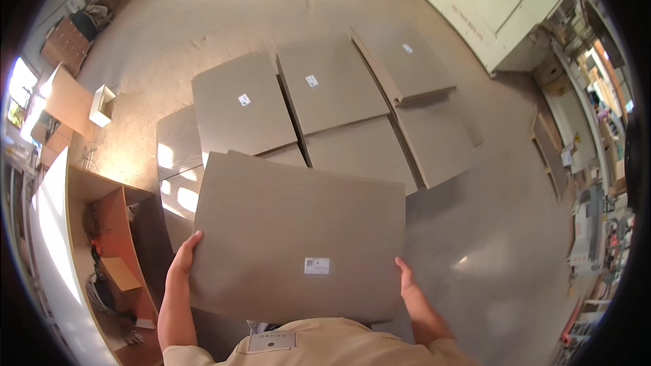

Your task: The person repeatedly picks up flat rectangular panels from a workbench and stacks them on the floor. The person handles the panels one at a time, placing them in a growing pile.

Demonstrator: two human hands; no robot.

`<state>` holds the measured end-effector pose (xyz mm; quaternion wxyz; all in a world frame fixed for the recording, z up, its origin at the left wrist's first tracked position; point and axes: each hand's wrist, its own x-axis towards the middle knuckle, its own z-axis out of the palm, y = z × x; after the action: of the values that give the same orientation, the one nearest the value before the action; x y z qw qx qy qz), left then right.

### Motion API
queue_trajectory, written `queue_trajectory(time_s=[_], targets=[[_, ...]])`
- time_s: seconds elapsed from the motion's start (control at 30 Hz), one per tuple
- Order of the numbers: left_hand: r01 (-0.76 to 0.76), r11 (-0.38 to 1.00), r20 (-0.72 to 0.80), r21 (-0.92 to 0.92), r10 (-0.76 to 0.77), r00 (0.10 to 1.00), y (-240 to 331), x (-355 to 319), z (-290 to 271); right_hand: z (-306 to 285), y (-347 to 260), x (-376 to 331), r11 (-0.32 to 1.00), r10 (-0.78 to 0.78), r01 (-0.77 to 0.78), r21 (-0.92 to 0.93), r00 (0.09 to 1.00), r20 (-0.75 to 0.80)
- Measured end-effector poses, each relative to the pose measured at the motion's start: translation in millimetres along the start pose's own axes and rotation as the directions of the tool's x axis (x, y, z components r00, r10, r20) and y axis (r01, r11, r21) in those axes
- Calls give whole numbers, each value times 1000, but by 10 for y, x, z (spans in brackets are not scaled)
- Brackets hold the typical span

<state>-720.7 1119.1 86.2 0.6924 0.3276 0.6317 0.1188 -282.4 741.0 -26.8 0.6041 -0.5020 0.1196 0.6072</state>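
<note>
Gripping a grey board (298, 237) by its sides, left hand (184, 257) and right hand (407, 281) hover over floor-laid panels (332, 85).

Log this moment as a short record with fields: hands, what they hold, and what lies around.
left hand: grips the left edge of the held board
right hand: grips its right edge
held board: grey-brown panel with a small white label, carried flat at chest height
floor boards: similar labelled panels lying in overlapping stacks ahead
left side: open wooden shelf unit
upper right: pale machine cabinet
</note>
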Motion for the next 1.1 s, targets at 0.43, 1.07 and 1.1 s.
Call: queue_trajectory(time_s=[0.43, 1.07, 1.1], targets=[[109, 873, 115, 474, -185, 976, 1748, 2051, 2125, -284, -776, 809, 980, -196, 186, -71, 844, -499], [-87, 589, 258, 803, -213, 942, 2895, 4038, 3494, 534, -312, 1410, 862, -258, 425, 274, 836, -485], [-77, 609, 287, 789, -255, 923, 2841, 4129, 3410, 568, -329, 1384, 868, -261, 423, 261, 835, -484]])
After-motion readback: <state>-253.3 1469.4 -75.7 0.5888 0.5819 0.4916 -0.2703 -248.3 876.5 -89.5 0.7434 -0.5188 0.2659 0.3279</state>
